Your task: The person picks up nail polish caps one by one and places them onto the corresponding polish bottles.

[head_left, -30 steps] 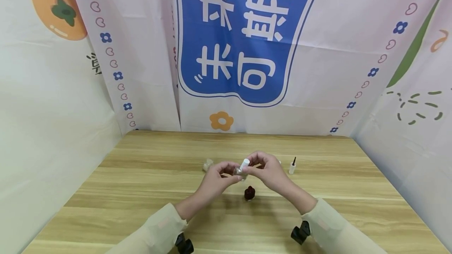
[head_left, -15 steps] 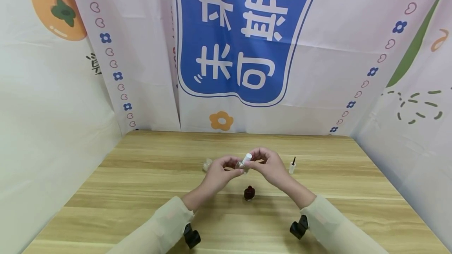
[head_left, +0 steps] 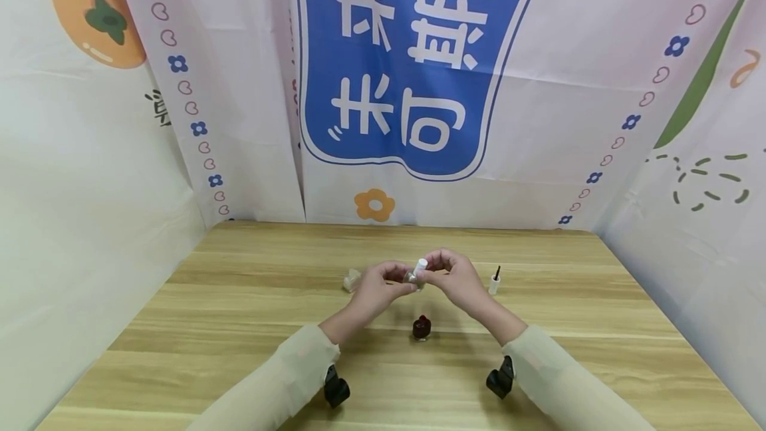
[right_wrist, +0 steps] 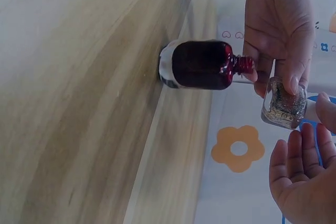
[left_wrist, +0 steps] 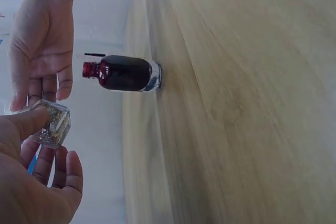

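My left hand (head_left: 377,289) grips a small clear nail polish bottle (left_wrist: 59,124) with glitter inside, thumb pressed on its side. The bottle leans toward the right, raised over the table. Its white cap (head_left: 421,265) is pinched between thumb and fingers of my right hand (head_left: 459,285) and sits in line with the bottle's neck. Below and nearer to me, a dark red nail polish bottle (head_left: 421,329) stands upright on the table. Its threaded red neck shows uncapped in both wrist views.
A white cap (head_left: 494,285) with its dark brush pointing up stands on the table to the right. Behind my left hand lies a small pale, translucent object (head_left: 352,280). The wooden table (head_left: 287,255) ends at a printed cloth backdrop (head_left: 538,151).
Both hands have moved slightly away from me and to the right, carrying the glitter bottle and its cap. The red bottle and the cap with the brush have stayed put.
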The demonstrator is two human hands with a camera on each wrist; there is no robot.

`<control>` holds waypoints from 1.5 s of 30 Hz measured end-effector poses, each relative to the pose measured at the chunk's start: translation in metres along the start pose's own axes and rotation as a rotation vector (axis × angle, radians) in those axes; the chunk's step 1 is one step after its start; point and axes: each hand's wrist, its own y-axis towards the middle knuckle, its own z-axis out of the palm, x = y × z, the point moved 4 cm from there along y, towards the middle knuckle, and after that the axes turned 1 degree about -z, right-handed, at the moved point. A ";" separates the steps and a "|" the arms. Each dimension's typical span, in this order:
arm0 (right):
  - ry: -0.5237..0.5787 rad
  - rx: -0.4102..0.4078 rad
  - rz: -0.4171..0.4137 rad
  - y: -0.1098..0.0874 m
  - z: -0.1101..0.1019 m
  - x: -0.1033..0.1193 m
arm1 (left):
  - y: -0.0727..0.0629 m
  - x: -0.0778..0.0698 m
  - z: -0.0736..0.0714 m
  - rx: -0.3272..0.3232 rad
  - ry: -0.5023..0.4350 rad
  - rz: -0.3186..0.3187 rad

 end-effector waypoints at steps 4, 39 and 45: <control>-0.010 -0.013 0.013 0.005 0.000 -0.005 | 0.006 0.006 0.001 -0.009 0.015 -0.023; -0.014 -0.069 0.171 0.019 0.017 -0.047 | 0.026 0.039 0.009 -0.046 0.159 -0.074; 0.009 -0.060 0.212 0.019 0.018 -0.052 | 0.027 0.042 0.011 -0.028 0.172 -0.103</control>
